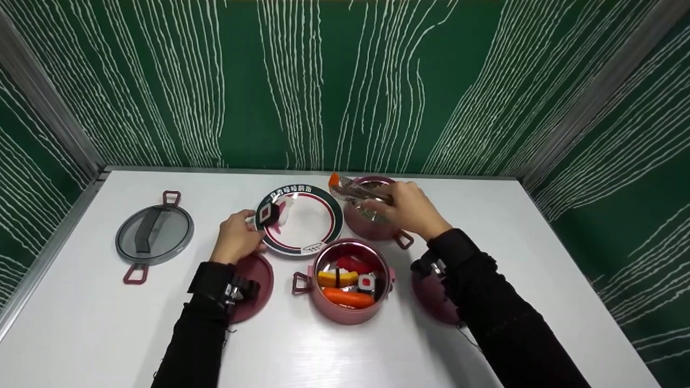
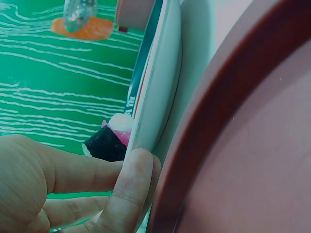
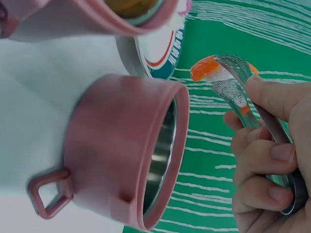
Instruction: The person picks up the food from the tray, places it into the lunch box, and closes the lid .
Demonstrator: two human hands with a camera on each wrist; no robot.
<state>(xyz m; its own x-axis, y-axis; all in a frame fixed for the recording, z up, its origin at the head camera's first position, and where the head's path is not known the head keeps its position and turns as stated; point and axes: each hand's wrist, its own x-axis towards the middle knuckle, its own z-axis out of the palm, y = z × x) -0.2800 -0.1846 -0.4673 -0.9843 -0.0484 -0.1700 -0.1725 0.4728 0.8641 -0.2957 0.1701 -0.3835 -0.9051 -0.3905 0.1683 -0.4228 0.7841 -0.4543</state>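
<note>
The white tabletop (image 1: 86,323) stretches out in front of me, walled on three sides by green panels with wavy white lines (image 1: 242,81). Far to my left lies a grey glass lid with dark red loop handles (image 1: 154,234), well apart from everything else. In the middle sits the round white plate with a dark green and red rim (image 1: 318,223), and my left hand (image 1: 236,237) steadies it at its left edge, fingers (image 2: 127,191) curled against the rim. On that same side of the plate rests a small black-wrapped sushi roll toy (image 1: 268,214), just beside my fingertips. Nearer to me stands a pink metal-lined pot (image 1: 345,312) filled with toy food: a yellow piece, an orange one, a red one and a small roll. Behind it and to the right is a second pink pot with a steel inside (image 3: 126,150), touching the plate's far right edge or very nearly so. Two dark pink round lids lie flat, one under my left wrist (image 1: 259,280) and one under my right forearm (image 1: 431,296). My right hand (image 1: 412,207) hovers over the second pot, fingers closed around a pair of shiny perforated metal tongs (image 3: 252,121), which pinch an orange and white sushi piece (image 3: 209,70) at their tips, above the pot's far rim.
</note>
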